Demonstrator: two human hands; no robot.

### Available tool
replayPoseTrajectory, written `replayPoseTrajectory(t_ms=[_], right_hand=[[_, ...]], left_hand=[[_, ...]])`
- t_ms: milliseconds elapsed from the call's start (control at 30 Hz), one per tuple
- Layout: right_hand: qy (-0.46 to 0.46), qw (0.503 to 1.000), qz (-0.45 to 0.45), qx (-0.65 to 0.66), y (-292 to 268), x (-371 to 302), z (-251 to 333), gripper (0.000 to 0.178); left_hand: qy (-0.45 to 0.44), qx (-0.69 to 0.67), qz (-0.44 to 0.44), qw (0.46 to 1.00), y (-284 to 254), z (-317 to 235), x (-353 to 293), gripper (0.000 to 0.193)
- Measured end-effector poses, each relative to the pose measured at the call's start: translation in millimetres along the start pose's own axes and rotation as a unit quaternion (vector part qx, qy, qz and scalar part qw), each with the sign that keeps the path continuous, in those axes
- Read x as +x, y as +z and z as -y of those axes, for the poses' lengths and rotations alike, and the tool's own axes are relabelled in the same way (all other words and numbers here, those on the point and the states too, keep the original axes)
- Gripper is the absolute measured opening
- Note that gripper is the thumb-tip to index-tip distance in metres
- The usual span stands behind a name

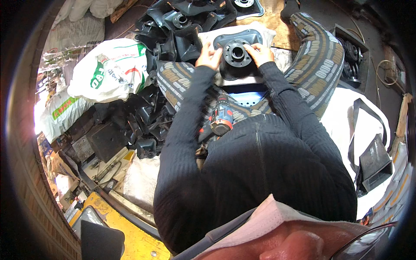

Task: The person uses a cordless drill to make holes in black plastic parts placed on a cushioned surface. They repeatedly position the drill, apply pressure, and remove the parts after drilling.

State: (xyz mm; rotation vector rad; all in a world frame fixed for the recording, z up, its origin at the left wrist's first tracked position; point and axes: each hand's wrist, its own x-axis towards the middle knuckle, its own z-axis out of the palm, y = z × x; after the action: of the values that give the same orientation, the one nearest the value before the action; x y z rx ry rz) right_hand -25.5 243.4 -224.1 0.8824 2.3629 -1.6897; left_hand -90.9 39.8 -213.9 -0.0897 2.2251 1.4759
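Between the two sets of fingers, a black part with a round, holed collar is shown on a white support. The left fingers are parted at its left side and the right fingers are half curled at its collar; whether either grips it cannot be told. To the right of the right fingers, round black pieces are held in a dark crate. To the left of the left fingers lies a white sack, its contents hidden, marked with large green lettering and a red patch. Farther out from them, a green printed band is borne by a second white bag.
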Motion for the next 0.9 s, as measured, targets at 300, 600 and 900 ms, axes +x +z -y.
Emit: replayPoseTrajectory(t_ms=[300,600,900], right_hand=[[0.0,0.999,-0.018,0.041,3.1,-2.1,-8.1,0.039],[-0.016,0.999,-0.034,-0.017,1.5,-4.0,-3.5,0.04],[-0.011,0.999,-0.03,0.011,5.1,-8.3,-1.3,0.038]], left_hand=[[0.076,0.421,0.193,0.883,-66.1,-62.6,-212.9,0.083],[0.142,0.423,0.153,0.882,-83.6,-104.7,-150.3,0.052],[0.212,0.28,0.094,0.932,-77.6,-148.6,-79.3,0.043]])
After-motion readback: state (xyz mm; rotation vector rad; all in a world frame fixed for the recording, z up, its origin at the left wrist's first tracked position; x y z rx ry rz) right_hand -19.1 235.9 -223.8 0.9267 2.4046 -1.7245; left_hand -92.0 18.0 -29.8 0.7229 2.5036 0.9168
